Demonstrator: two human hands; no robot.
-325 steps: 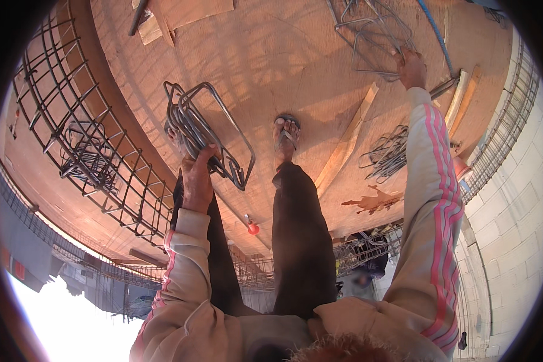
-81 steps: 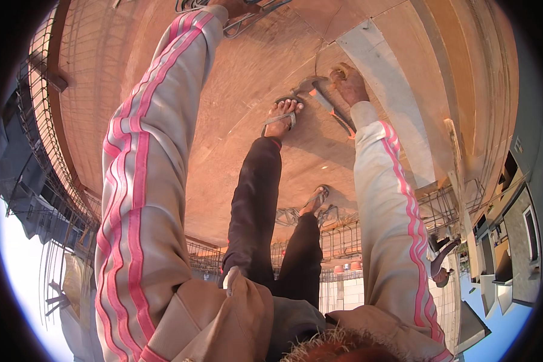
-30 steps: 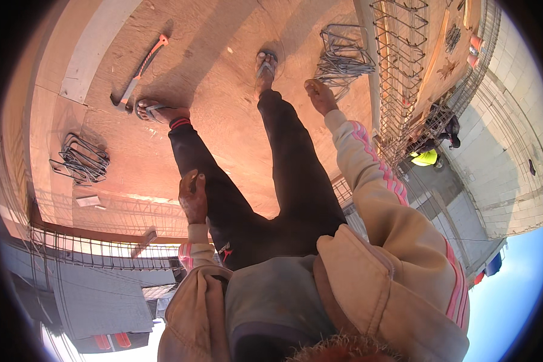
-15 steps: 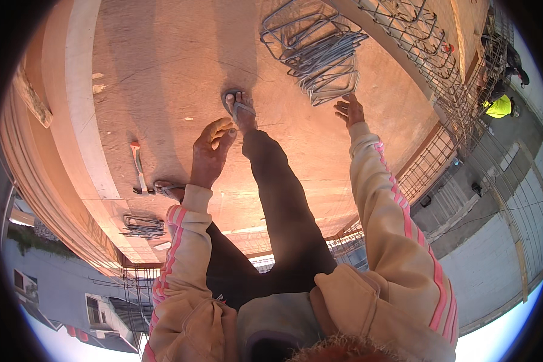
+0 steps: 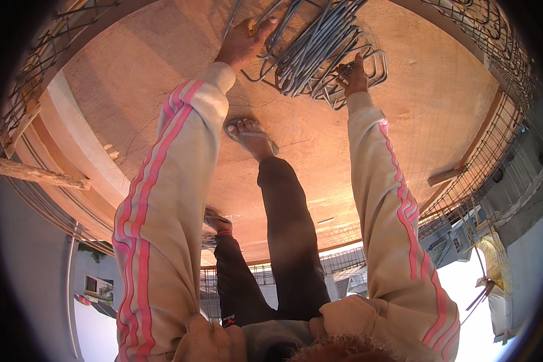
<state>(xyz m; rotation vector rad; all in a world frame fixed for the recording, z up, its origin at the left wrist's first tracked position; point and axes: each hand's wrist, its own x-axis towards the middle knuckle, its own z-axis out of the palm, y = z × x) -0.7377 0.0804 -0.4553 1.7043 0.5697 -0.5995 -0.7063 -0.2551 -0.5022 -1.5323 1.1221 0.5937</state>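
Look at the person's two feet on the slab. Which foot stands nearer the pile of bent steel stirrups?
The foot in the sandal, just below the stirrup pile between both arms; the other foot stands farther back, partly hidden by the left sleeve.

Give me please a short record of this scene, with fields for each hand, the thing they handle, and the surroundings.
left hand: grips the left side of the bundle
right hand: grips the bundle's lower right edge
bundle of bent steel rods: grey rectangular loops, stacked together
floor: reddish-brown boards
foot: in a sandal, below the bundle
rebar cage: upper right, near the edge
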